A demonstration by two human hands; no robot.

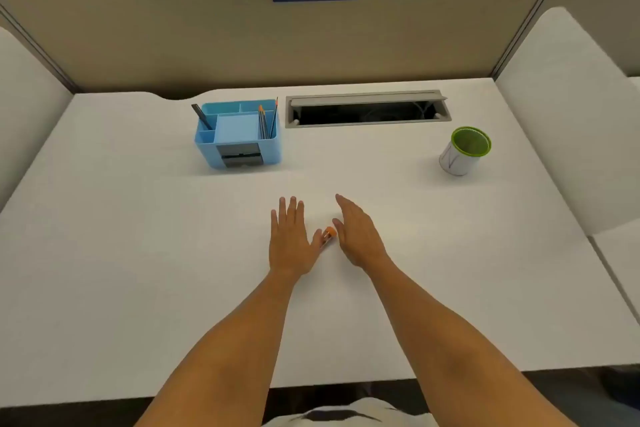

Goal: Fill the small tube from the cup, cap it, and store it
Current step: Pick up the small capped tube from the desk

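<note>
A small clear tube with an orange cap (pixel 328 236) lies on the white desk (pixel 138 253) between my two hands. My left hand (pixel 289 239) rests flat with fingers spread, its thumb touching the tube's side. My right hand (pixel 358 236) hovers open just right of the tube, edge-on, holding nothing. A white cup with a green rim (pixel 464 151) stands upright at the far right of the desk, well away from both hands. What is inside it cannot be made out.
A blue desk organizer (pixel 239 135) with pencils and several compartments stands at the back, left of centre. An open cable slot (pixel 367 109) lies behind the middle. Beige partition walls enclose the desk, with cushioned panels at both sides.
</note>
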